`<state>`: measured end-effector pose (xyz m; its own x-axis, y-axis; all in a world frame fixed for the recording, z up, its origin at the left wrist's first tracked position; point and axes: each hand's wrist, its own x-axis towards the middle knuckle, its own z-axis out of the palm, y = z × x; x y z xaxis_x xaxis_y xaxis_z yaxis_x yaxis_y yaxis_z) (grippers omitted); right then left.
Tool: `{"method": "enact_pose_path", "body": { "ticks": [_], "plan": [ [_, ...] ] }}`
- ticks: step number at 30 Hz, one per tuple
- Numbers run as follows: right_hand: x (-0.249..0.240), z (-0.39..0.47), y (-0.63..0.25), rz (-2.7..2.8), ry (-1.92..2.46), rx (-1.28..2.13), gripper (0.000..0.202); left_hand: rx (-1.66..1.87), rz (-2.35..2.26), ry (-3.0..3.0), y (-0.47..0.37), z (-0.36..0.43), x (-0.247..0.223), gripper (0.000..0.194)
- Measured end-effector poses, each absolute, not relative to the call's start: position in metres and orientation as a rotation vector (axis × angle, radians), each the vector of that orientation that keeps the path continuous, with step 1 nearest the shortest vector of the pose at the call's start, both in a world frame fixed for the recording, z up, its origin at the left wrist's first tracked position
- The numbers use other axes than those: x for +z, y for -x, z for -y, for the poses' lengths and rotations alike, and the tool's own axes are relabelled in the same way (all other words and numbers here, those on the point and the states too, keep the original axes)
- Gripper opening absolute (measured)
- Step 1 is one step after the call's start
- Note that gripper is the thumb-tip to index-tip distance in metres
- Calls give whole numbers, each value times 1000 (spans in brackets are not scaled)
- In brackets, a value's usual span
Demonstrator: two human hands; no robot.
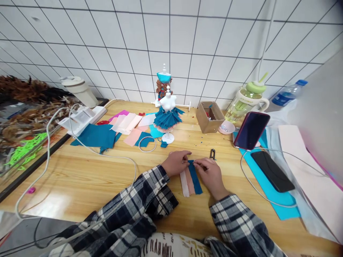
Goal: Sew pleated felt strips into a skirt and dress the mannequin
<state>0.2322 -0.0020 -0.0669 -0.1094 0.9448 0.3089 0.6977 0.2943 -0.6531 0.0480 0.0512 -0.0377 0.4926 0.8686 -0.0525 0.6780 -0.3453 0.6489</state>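
Note:
Fabric strips lie side by side on the table between my hands: a teal strip (196, 180), a peach strip (189, 180) and a pale pink strip (184, 185). My left hand (175, 163) is closed at their top left end, its fingertips pinching a thin thing too small to make out. At the top edge of the teal strip, my right hand (210, 173) is closed in a pinch on the fabric. Beyond them stands a small white mannequin (168, 102) wearing a ruffled teal and peach skirt (167, 119). Small black snips (212, 154) lie just above my right hand.
Fabric pieces (96, 136) and a ring (147, 144) lie at the left, crossed by a white cable. Behind are a second mannequin (164, 76), a cardboard box (210, 117) and a bottle (243, 101). Two phones (252, 130) and long fabric sheets (284, 210) are at right.

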Motion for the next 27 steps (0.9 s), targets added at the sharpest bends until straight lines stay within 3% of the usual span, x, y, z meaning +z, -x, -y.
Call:
{"method": "enact_pose_path", "body": {
  "ticks": [6, 10, 17, 27],
  "plan": [
    [-65, 3, -232, 1895, 1413, 437, 16, 412, -1323, -2208, -45, -50, -36, 17],
    [-62, 4, -231, 1905, 1393, 390, 17, 406, -1309, -2052, -45, -49, -33, 21],
    [-60, 4, -228, 1915, 1354, 303, 18, 541, -1239, -1989, -48, -48, -32, 12],
    [-52, 10, -228, 2048, 1315, -61, 14, 454, -1070, -1608, -43, -50, -29, 17]
  ]
}}
